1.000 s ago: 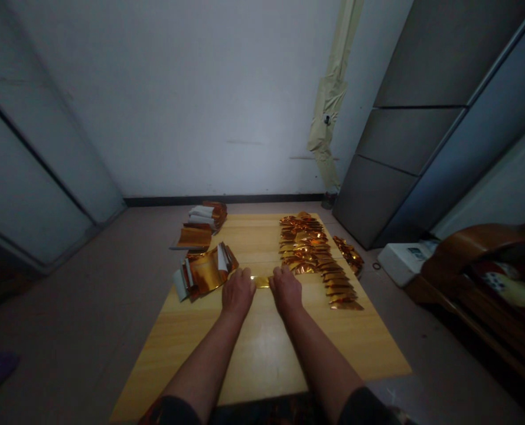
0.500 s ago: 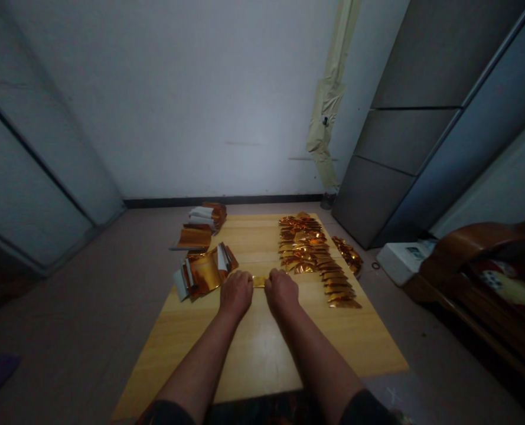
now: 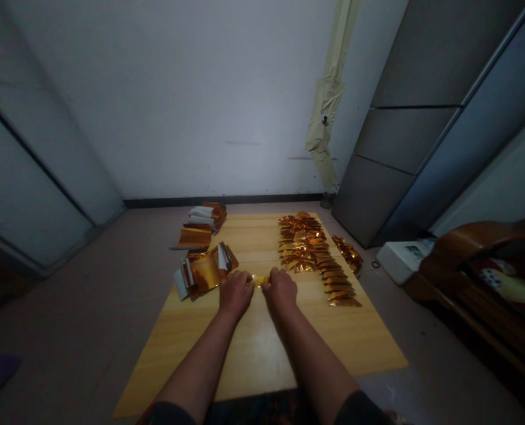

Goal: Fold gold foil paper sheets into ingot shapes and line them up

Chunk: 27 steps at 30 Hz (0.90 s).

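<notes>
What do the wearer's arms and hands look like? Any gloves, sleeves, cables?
Left hand and right hand are ungloved. Forearms are bare, no band or cable visible. Dark sleeves show at the bottom edge. Rings: can't tell.

two hands (image 3: 236, 293), one gold strip (image 3: 260, 280), one table (image 3: 262, 354), one refrigerator (image 3: 408, 139)

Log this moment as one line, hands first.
left hand: holds gold strip at left end | right hand: holds strip at right end | sheets: left side of table | folded pieces: right side
</notes>
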Each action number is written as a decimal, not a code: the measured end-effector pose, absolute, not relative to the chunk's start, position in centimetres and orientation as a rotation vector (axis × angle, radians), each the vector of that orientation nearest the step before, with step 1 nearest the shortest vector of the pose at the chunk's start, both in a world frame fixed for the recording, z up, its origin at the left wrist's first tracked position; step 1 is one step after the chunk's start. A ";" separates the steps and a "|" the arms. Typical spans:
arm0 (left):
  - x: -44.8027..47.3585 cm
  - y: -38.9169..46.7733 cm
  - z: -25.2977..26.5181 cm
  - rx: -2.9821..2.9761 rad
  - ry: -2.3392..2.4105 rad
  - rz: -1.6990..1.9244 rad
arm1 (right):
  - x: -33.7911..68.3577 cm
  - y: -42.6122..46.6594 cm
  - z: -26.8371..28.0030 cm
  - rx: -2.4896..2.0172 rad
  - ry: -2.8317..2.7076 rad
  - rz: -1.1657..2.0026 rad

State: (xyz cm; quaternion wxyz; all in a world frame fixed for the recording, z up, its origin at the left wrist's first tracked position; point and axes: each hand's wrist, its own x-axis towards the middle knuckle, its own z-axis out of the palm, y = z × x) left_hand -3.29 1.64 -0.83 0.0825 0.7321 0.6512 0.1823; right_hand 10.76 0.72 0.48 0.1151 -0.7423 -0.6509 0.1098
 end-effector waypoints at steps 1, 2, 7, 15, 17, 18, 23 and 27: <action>-3.4 1.7 -0.9 2.183 1.937 0.543 | 11.0 0.7 0.5 -2.169 -1.907 0.326; -3.4 1.7 -0.9 2.182 1.929 0.540 | 11.2 0.7 0.4 -2.162 -1.901 0.334; -3.8 1.9 -1.2 2.186 1.904 0.530 | 12.4 0.7 0.0 -2.078 -1.827 0.432; -4.1 1.7 -1.1 2.153 1.888 0.519 | 12.9 0.9 -0.7 -2.035 -1.743 0.532; -4.1 1.7 -1.1 2.159 1.880 0.530 | 13.1 0.8 -0.5 -2.009 -1.759 0.537; -4.1 1.6 -1.2 2.169 1.876 0.537 | 13.2 0.6 -0.4 -1.992 -1.770 0.530; -4.0 1.5 -1.9 2.242 1.833 0.685 | 13.6 0.1 -0.1 -1.951 -1.809 0.459; -4.2 1.4 -2.0 2.259 1.777 0.787 | 13.6 -0.2 -0.4 -1.937 -1.786 0.413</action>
